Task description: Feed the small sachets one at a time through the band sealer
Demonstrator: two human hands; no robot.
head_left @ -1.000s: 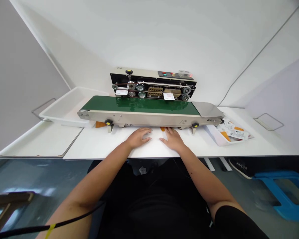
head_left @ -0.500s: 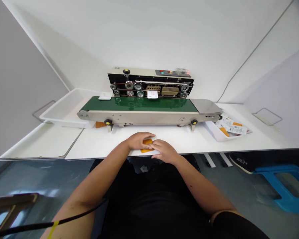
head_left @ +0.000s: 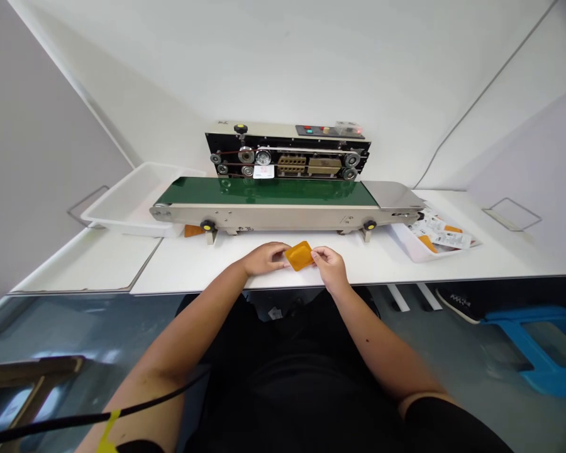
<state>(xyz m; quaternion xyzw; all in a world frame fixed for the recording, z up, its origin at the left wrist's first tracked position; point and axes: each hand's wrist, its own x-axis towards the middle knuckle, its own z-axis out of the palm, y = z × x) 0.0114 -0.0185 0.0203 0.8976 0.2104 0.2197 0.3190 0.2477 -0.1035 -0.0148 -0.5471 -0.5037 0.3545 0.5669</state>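
Note:
An orange sachet [head_left: 300, 255] is lifted a little above the white table, tilted, with its flat side facing me. My right hand [head_left: 329, 264] pinches its right edge between thumb and fingers. On the other side, my left hand [head_left: 265, 258] has its thumb and fingers apart, close to the sachet's left corner; whether they touch it is hard to see. Behind both hands stands a band sealing machine [head_left: 287, 129] with a green conveyor belt [head_left: 273, 191]. A white printed sachet [head_left: 264, 172] is caught upright in its rollers, above the belt.
To the right, a white bin [head_left: 412, 249] holds several printed and orange sachets. A large white tray [head_left: 122, 195] sits at the belt's left end. Something orange-brown [head_left: 194, 231] lies under the machine. A blue stool [head_left: 540, 346] is on the floor at right.
The orange sachet has come up off the table in my right hand, and my left hand has loosened. The white sachet in the sealer moved left; another dropped off the belt's left end.

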